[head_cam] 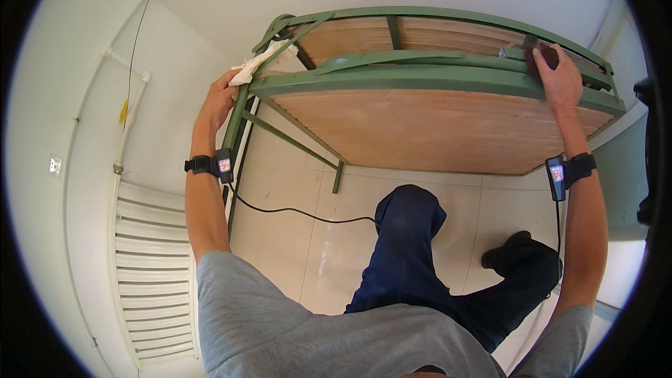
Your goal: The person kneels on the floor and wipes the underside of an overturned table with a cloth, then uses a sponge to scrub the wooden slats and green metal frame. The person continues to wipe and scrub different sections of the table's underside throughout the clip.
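Note:
A folded folding bed stands on its side before me, with a green metal frame (409, 79) and wooden boards (420, 126). At its left end my left hand (219, 98) grips a crumpled white cloth (262, 62), which lies against the green leg and brace. My right hand (560, 79) is near the right end of the upper rails, with a dark reddish-brown pad (537, 61) under its fingers. The pad presses on a green rail; its underside is hidden. A thin green leg bar (294, 139) slants down from the left end.
A white radiator (152, 273) and pipes line the left wall, with a socket (55, 164) beside them. Black cables (294, 210) run from the devices on my wrists. My knee (409, 210) is close to the boards, over the tiled floor (278, 252).

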`<state>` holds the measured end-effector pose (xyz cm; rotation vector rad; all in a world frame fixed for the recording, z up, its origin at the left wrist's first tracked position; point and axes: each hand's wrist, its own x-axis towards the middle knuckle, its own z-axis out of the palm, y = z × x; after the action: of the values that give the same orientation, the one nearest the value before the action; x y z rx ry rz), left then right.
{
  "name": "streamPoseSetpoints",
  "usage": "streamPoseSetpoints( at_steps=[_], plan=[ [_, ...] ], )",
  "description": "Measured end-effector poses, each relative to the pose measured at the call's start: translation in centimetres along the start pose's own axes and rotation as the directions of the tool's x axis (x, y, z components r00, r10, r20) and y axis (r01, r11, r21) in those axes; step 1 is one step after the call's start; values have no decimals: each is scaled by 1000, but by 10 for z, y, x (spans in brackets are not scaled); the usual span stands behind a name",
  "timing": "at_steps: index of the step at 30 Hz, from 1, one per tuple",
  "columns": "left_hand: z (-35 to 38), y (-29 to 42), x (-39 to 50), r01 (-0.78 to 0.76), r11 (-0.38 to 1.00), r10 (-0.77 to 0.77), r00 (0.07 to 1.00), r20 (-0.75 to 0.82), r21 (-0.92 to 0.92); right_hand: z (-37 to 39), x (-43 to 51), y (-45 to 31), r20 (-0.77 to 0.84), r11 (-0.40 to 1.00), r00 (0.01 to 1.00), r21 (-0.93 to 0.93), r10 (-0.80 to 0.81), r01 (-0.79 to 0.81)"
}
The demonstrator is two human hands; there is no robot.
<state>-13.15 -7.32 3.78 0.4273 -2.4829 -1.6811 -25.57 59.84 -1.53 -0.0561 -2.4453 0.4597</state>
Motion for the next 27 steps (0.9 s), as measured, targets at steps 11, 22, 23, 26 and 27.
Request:
streamPoseSetpoints(
  at_steps=[11, 22, 23, 26, 27],
  plan=[
    [-19, -75, -81, -156, 987, 131, 922, -364, -42, 6, 4, 7, 28, 1000, 1000, 11, -1, 1],
    [104, -105, -92, -396, 865, 157, 797, -583, -309, 15, 8, 19, 36, 998, 999, -37, -41, 42],
    [108, -101, -82, -351, 893, 102, 768, -632, -282, 15, 8, 20, 51, 999, 998, -35, -36, 38],
    [114, -104, -54, -374, 910, 119, 649, -751, -179, 16, 8, 20, 20, 999, 999, -2, -38, 38],
    [116, -112, -46, -324, 941, 269, 546, -794, 96, 16, 8, 19, 5, 999, 999, -32, -40, 40]
  ],
)
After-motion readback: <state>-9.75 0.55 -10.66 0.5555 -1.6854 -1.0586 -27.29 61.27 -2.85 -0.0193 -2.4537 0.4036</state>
